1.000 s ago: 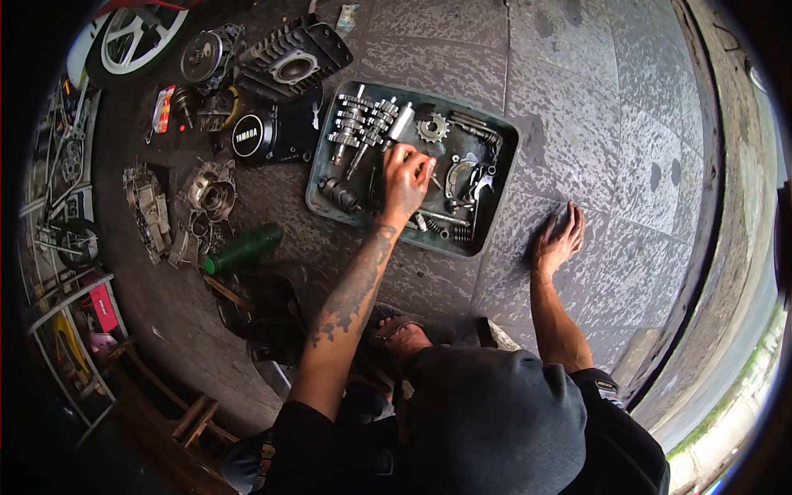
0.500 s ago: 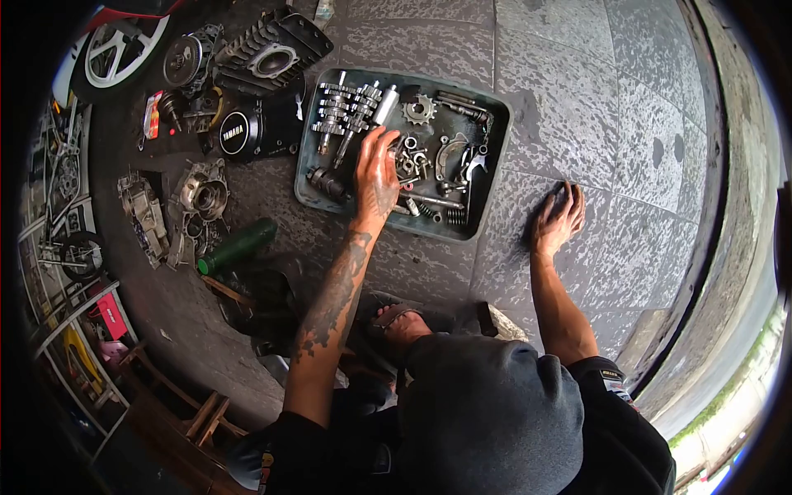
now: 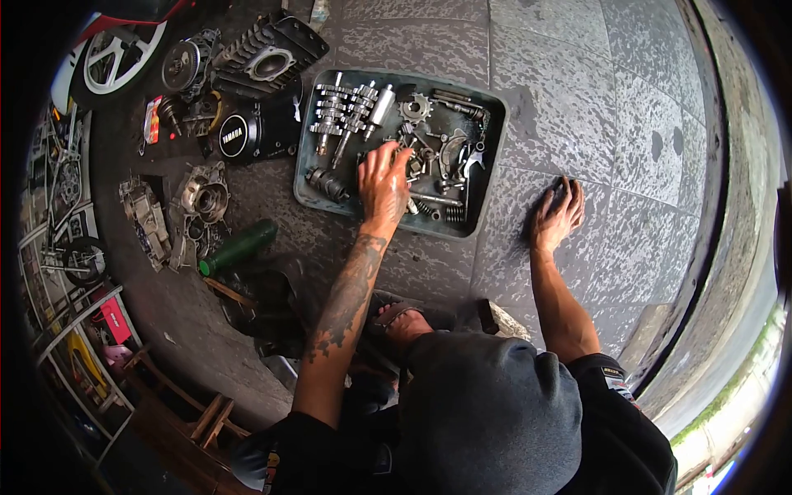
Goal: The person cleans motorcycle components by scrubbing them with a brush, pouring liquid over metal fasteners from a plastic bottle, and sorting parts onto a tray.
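Note:
My left hand [image 3: 383, 188] is over the lower middle of a dark green tray [image 3: 492, 165], fingers curled down among small metal parts; whether it grips one is hidden. Gear shafts [image 3: 332, 115] and a silver cylinder [image 3: 381, 107] lie above it, with a toothed sprocket [image 3: 416, 108] to their right. A dark ribbed part [image 3: 327, 183] is left of the hand. Curved metal pieces [image 3: 453, 157] and a spring [image 3: 454, 214] lie in the tray's right part. My right hand [image 3: 558, 216] rests on the tiled floor right of the tray, fingers spread, holding nothing.
A finned cylinder block [image 3: 270, 63], a black YAMAHA cover [image 3: 233, 135] and metal casings [image 3: 204, 196] lie left of the tray. Nearer is a green bottle [image 3: 239, 246]. A white wheel [image 3: 124, 58] stands at the upper left, and a sandalled foot [image 3: 403, 322] is below the tray.
The view has shifted, so the tray appears further left and higher. My left hand moved left, then slightly down and right within the tray, its fingers curling. My right hand stayed on the floor.

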{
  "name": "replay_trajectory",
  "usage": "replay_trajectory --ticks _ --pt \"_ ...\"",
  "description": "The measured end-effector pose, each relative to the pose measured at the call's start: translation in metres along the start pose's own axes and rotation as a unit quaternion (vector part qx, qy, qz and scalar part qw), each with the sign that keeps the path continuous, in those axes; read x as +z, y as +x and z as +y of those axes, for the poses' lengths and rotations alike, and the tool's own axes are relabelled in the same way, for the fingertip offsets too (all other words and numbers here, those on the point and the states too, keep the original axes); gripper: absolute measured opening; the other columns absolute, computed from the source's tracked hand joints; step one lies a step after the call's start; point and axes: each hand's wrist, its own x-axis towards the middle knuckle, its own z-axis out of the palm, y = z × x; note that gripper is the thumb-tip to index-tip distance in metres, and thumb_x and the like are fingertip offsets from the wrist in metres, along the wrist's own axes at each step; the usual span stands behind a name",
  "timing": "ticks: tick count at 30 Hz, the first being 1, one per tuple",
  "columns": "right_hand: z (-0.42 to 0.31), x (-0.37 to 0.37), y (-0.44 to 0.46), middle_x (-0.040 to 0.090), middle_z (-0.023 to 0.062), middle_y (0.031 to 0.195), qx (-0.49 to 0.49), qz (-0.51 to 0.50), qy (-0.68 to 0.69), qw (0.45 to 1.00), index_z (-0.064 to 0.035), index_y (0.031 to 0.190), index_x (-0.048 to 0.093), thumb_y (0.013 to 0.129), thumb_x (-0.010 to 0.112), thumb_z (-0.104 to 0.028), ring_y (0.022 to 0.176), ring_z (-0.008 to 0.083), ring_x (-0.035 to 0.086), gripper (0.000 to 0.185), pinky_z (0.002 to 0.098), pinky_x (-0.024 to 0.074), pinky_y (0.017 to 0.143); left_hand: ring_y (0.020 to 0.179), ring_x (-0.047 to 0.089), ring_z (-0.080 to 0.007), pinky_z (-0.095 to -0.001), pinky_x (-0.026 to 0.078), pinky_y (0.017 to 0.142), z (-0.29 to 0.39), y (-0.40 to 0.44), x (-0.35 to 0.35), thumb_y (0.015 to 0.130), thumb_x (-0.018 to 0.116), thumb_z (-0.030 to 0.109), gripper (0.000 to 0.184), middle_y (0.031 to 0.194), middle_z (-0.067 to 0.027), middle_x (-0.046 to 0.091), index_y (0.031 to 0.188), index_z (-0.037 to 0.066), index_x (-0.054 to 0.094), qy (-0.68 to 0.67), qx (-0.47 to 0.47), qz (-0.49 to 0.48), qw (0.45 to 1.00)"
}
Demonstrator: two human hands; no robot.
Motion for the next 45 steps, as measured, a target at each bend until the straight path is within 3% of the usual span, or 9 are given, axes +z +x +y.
replay_trajectory --ticks 10,12,23,26,32,38,41,43,45 --pt "-0.004 -0.002 0.001 0.04 0.0088 0.133 0.006 -0.006 0.0 1.0 -0.0129 0.126 0.047 0.086 0.052 -0.024 0.128 0.0246 0.03 0.041 0.0418 0.0172 0.106 0.091 0.051 -0.021 -0.0349 0.038 0.076 0.0 0.005 0.001 0.073 0.062 0.003 0.025 0.094 -0.0006 0.055 0.096 0.012 0.062 0.044 -0.038 0.034 0.998" --pt "-0.003 -0.002 0.0 0.04 0.0088 0.133 0.008 -0.009 0.001 1.0 -0.013 0.126 0.047 0.086 0.052 -0.024 0.128 0.0246 0.03 0.041 0.0419 0.0172 0.106 0.09 0.052 -0.0211 -0.0338 0.038 0.075 0.002 0.003 0.006 0.071 0.063 0.002 0.024 0.093 -0.0004 0.056 0.093 0.013 0.063 0.024 0.065 -0.004 0.998" --pt "-0.001 0.001 0.0 0.041 0.009 0.133 0.005 -0.006 -0.004 1.0 -0.0127 0.125 0.047 0.087 0.051 -0.025 0.127 0.0252 0.031 0.041 0.0416 0.0178 0.106 0.113 0.045 -0.0259 -0.0417 0.033 0.093 -0.003 0.024 0.004 0.068 0.058 -0.004 0.049 0.118 -0.0054 0.052 0.114 0.014 0.057 0.061 0.032 0.018 0.997" --pt "-0.002 -0.002 0.001 0.042 0.0087 0.132 0.009 -0.005 0.002 1.0 -0.0119 0.124 0.048 0.087 0.05 -0.024 0.127 0.025 0.031 0.04 0.0416 0.0176 0.106 0.11 0.047 -0.0242 -0.0403 0.037 0.089 0.005 0.024 -0.021 0.066 0.058 -0.007 0.049 0.114 -0.0078 0.054 0.111 0.012 0.059 0.044 -0.02 0.031 0.998" --pt "0.0 0.0 -0.001 0.042 0.0084 0.132 0.004 0.001 0.01 1.0 -0.0121 0.124 0.048 0.087 0.05 -0.026 0.127 0.0241 0.031 0.04 0.0417 0.0173 0.106 0.085 0.057 -0.0217 -0.0289 0.047 0.072 -0.026 0.005 -0.095 0.087 0.041 -0.003 0.029 0.101 -0.0118 0.055 0.108 0.005 0.059 -0.101 0.013 0.138 0.985" --pt "0.003 0.001 -0.006 0.043 0.0088 0.131 0.003 0.013 0.004 1.0 -0.0113 0.124 0.048 0.087 0.052 -0.026 0.126 0.0241 0.034 0.04 0.0415 0.0193 0.104 0.08 0.058 -0.0251 -0.0315 0.048 0.07 -0.026 -0.059 -0.181 0.075 0.049 -0.01 0.032 0.093 -0.011 0.057 0.101 0.004 0.062 -0.088 0.115 -0.059 0.988" --pt "0.005 0.003 -0.007 0.053 0.0102 0.121 -0.064 0.069 0.009 0.996 -0.0074 0.117 0.054 0.086 0.053 -0.025 0.115 0.0277 0.046 0.035 0.0424 0.0325 0.097 0.075 0.057 -0.0272 -0.0322 0.048 0.069 -0.025 -0.109 -0.24 0.068 0.052 -0.012 0.036 0.093 -0.0111 0.057 0.099 0.004 0.062 -0.092 0.074 -0.128 0.985" --pt "-0.003 0.0 -0.012 0.053 0.0112 0.119 -0.052 0.057 -0.013 0.997 -0.0058 0.116 0.053 0.089 0.05 -0.028 0.112 0.0287 0.048 0.035 0.0416 0.0367 0.092 0.071 0.057 -0.0183 -0.0263 0.048 0.059 -0.055 -0.157 -0.271 0.069 0.054 -0.011 0.035 0.09 -0.0077 0.058 0.099 0.005 0.062 -0.019 0.067 -0.089 0.994" --pt "0.027 0.026 -0.008 0.053 0.0108 0.117 -0.073 0.034 -0.017 0.997 -0.0047 0.119 0.051 0.09 0.049 -0.029 0.108 0.027 0.049 0.038 0.0405 0.0397 0.087 0.064 0.052 -0.0067 -0.0188 0.043 0.047 -0.075 -0.209 -0.308 0.079 0.057 0.001 0.022 0.094 -0.0036 0.057 0.101 0.002 0.06 -0.153 -0.015 -0.096 0.983"
